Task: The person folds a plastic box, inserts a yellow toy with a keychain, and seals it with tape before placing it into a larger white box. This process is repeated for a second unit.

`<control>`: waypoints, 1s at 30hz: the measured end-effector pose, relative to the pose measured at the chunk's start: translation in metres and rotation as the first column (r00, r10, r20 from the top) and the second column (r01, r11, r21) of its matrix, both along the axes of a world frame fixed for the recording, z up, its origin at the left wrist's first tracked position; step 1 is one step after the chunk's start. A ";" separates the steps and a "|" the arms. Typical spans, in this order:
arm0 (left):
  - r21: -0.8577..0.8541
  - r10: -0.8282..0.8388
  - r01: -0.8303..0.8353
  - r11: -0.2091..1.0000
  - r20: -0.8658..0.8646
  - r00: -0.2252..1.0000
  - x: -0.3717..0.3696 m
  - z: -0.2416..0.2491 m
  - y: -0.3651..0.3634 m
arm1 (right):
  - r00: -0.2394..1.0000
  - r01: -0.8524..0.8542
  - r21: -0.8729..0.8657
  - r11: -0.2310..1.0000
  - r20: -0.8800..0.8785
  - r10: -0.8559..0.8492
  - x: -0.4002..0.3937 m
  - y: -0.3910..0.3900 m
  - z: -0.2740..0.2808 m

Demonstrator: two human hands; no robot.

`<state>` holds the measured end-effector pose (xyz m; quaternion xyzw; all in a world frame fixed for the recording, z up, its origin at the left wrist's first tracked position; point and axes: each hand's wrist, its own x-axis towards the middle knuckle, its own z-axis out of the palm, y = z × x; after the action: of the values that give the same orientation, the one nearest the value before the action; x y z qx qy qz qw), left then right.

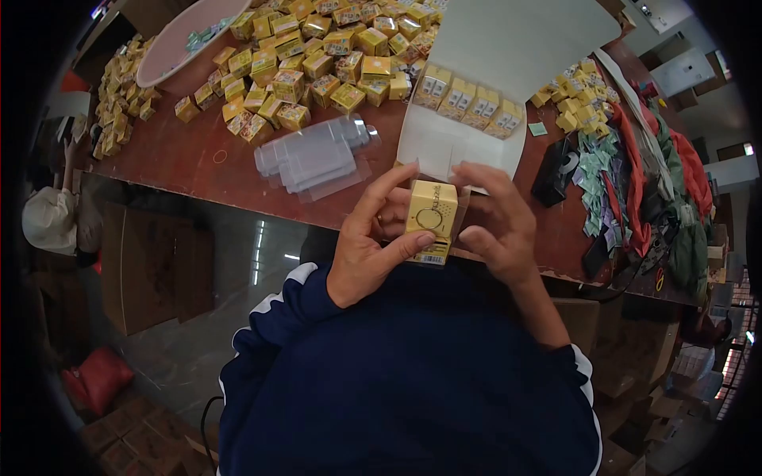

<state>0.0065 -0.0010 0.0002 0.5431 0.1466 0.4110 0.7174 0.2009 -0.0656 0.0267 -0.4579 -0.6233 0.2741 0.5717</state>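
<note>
A small yellow box (431, 208) with a round print and a barcode, with clear plastic around it, is held above the table's front edge. My left hand (371, 238) grips it from the left, thumb across its lower front. At its right side is my right hand (500, 226), fingers apart and curved near the clear plastic; whether a fingertip touches it is hard to tell. Just beyond, an open white carton (429, 143) holds a row of wrapped yellow boxes (468, 103). Flat clear plastic sleeves (313, 155) lie stacked left of my hands.
Many loose yellow boxes (317, 67) cover the back of the red table (198, 170), beside a pink basin (171, 59). To the right are a black tape dispenser (556, 170), green packets (591, 178) and cloths. A person (59, 210) is at the far left.
</note>
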 end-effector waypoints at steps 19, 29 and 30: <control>-0.041 -0.107 0.103 0.994 -0.111 0.988 -0.020 -0.040 -0.021 | 0.988 0.085 0.024 0.996 0.128 -0.088 -0.032 -0.042 -0.060; 0.074 -0.003 0.018 0.997 -0.200 0.980 -0.015 -0.034 -0.021 | 0.997 0.077 0.169 0.983 -0.046 -0.070 -0.035 -0.038 -0.078; 0.033 0.007 -0.002 0.999 -0.175 0.985 -0.015 -0.035 -0.022 | 0.996 0.077 0.169 0.983 -0.048 -0.070 -0.035 -0.039 -0.076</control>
<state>-0.0087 -0.0233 -0.0348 0.5885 0.2035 0.3656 0.6918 0.1661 -0.1042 -0.0495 -0.4242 -0.6151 0.2079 0.6312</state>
